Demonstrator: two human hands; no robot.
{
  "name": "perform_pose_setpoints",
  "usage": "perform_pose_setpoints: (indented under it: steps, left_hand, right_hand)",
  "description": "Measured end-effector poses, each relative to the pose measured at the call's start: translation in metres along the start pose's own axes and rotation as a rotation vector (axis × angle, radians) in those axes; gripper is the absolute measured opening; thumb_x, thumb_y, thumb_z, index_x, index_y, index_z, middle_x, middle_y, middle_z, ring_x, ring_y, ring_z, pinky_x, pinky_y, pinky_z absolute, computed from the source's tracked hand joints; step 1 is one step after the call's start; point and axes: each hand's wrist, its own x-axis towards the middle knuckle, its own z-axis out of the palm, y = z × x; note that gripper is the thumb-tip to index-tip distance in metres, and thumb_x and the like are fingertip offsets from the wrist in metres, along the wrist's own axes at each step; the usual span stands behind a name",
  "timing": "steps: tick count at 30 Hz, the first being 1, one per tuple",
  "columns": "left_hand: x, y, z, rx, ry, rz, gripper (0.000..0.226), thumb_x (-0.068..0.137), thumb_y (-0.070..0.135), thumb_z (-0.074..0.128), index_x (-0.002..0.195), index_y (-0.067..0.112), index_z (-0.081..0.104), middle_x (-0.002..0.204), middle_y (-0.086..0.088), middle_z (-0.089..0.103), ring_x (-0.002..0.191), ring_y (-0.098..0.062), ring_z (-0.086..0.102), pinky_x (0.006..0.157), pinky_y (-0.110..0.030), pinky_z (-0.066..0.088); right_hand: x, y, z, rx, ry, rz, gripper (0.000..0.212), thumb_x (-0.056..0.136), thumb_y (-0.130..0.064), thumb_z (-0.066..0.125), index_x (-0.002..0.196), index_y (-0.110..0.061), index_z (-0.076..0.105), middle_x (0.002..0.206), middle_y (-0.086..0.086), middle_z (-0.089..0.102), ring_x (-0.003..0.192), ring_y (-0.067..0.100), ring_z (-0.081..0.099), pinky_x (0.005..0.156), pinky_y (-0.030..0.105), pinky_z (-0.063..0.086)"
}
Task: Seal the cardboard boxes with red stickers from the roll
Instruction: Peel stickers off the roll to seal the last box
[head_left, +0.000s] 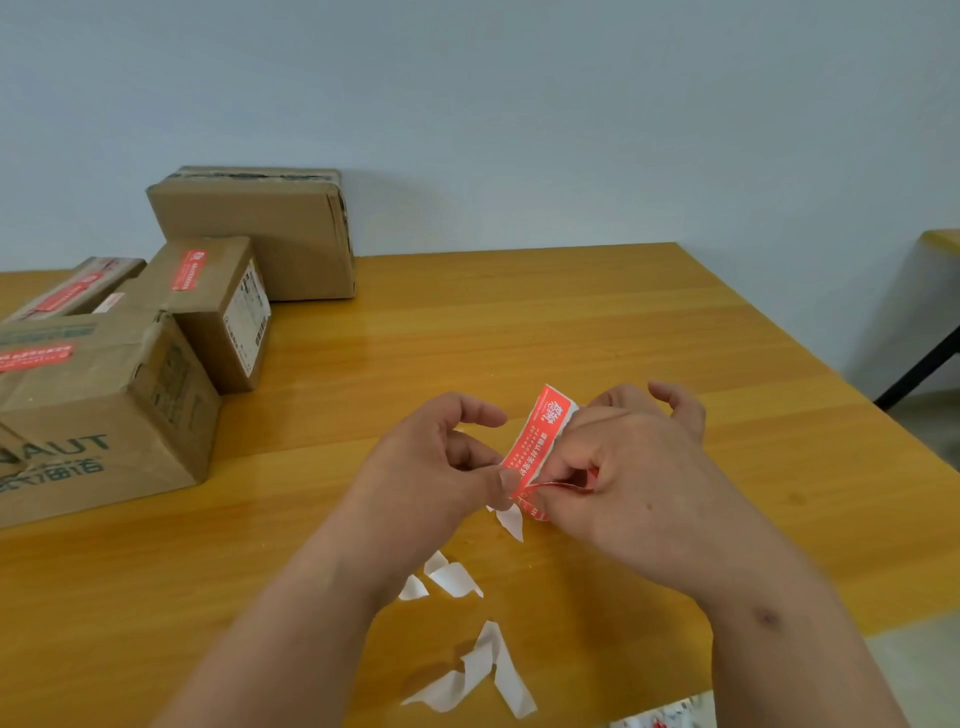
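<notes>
two hands pinch one red sticker (540, 441): the left hand (441, 462) nips its bottom end, the right hand (623, 467) grips beside it. it looks like peeling. next, carry it to the unsealed box (260, 228) far past the fingertips.

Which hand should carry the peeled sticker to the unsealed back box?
Left, probably. The left hand pinches the red sticker and is nearer the bare box at far left; the right hand grips the backing.

Wooden table (597, 322): cardboard boxes (218, 306) far left, white backing scraps (457, 577) near edge.
</notes>
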Motion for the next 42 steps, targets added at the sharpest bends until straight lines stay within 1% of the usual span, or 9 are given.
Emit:
perform_pose_setpoints:
  steps: [15, 20, 24, 26, 28, 31, 34, 37, 42]
  left_hand:
    - [0.006, -0.012, 0.009, -0.446, 0.121, -0.094, 0.034, 0.079, -0.003, 0.071, 0.108, 0.011, 0.062, 0.069, -0.008, 0.069, 0.061, -0.015, 0.064, 0.057, -0.03, 0.037]
    - [0.007, -0.012, 0.005, -0.574, 0.192, -0.138, 0.03, 0.08, -0.001, 0.069, 0.108, 0.01, 0.064, 0.074, -0.008, 0.07, 0.062, -0.015, 0.065, 0.057, -0.027, 0.04]
    - [0.006, -0.01, -0.001, -0.59, 0.194, -0.149, 0.028, 0.082, -0.001, 0.067, 0.108, 0.01, 0.065, 0.076, -0.009, 0.072, 0.063, -0.015, 0.065, 0.057, -0.026, 0.04]
    - [0.003, -0.008, -0.002, -0.571, 0.181, -0.141, 0.027, 0.084, -0.001, 0.066, 0.109, 0.01, 0.064, 0.079, -0.011, 0.073, 0.062, -0.014, 0.066, 0.056, -0.025, 0.041]
    - [0.0, -0.007, -0.005, -0.544, 0.171, -0.124, 0.028, 0.085, -0.001, 0.064, 0.11, 0.01, 0.064, 0.079, -0.01, 0.073, 0.063, -0.014, 0.066, 0.057, -0.024, 0.043]
    - [-0.006, -0.003, -0.009, -0.509, 0.155, -0.09, 0.031, 0.085, -0.003, 0.063, 0.112, 0.012, 0.063, 0.081, -0.01, 0.074, 0.066, -0.014, 0.068, 0.06, -0.026, 0.044]
    - [-0.013, 0.001, -0.013, -0.491, 0.146, -0.056, 0.034, 0.085, -0.003, 0.064, 0.114, 0.014, 0.063, 0.086, -0.012, 0.074, 0.068, -0.015, 0.069, 0.062, -0.027, 0.045]
    - [-0.019, 0.003, -0.017, -0.486, 0.142, -0.025, 0.035, 0.083, -0.003, 0.065, 0.113, 0.014, 0.065, 0.086, -0.011, 0.075, 0.068, -0.015, 0.068, 0.061, -0.027, 0.045]
    - [-0.033, 0.002, -0.021, -0.443, 0.15, 0.028, 0.031, 0.081, -0.002, 0.068, 0.108, 0.013, 0.066, 0.088, -0.011, 0.075, 0.07, -0.017, 0.068, 0.065, -0.03, 0.044]
  right_hand:
    - [0.0, -0.003, -0.005, 0.084, 0.019, 0.044, 0.016, 0.075, -0.041, 0.072, 0.066, -0.027, 0.07, 0.069, -0.035, 0.052, 0.102, -0.006, 0.044, 0.109, 0.037, 0.006]
    - [-0.001, 0.0, -0.009, 0.127, 0.023, 0.049, 0.017, 0.073, -0.043, 0.073, 0.067, -0.027, 0.07, 0.084, -0.054, 0.044, 0.098, -0.008, 0.043, 0.109, 0.037, 0.007]
    - [-0.003, -0.004, -0.014, 0.135, 0.048, 0.108, 0.024, 0.066, -0.056, 0.073, 0.08, -0.036, 0.068, 0.083, -0.032, 0.055, 0.099, -0.009, 0.04, 0.11, 0.039, 0.007]
    - [-0.001, -0.008, -0.015, 0.112, 0.137, 0.135, 0.038, 0.065, -0.062, 0.069, 0.098, -0.044, 0.063, 0.099, -0.026, 0.046, 0.103, -0.014, 0.03, 0.109, 0.037, 0.007]
    - [0.002, -0.011, -0.013, 0.082, 0.307, 0.164, 0.045, 0.068, -0.058, 0.063, 0.11, -0.043, 0.061, 0.106, -0.021, 0.04, 0.108, -0.002, 0.034, 0.104, 0.036, 0.012]
    - [0.002, -0.021, -0.012, 0.087, 0.474, 0.211, 0.031, 0.076, -0.049, 0.06, 0.104, -0.038, 0.064, 0.103, -0.017, 0.043, 0.107, 0.01, 0.042, 0.095, 0.035, 0.02]
    - [-0.003, -0.033, -0.008, 0.172, 0.372, 0.229, 0.011, 0.085, -0.046, 0.056, 0.084, -0.039, 0.064, 0.09, -0.02, 0.054, 0.097, 0.003, 0.049, 0.095, 0.037, 0.027]
    - [-0.008, -0.043, -0.002, 0.38, 0.2, 0.234, 0.016, 0.084, -0.041, 0.058, 0.069, -0.042, 0.062, 0.082, -0.019, 0.059, 0.087, 0.0, 0.054, 0.094, 0.043, 0.04]
    - [-0.011, -0.058, 0.0, 0.628, 0.071, 0.271, 0.012, 0.085, -0.034, 0.062, 0.075, -0.038, 0.068, 0.079, -0.019, 0.065, 0.081, 0.002, 0.058, 0.079, 0.032, 0.046]
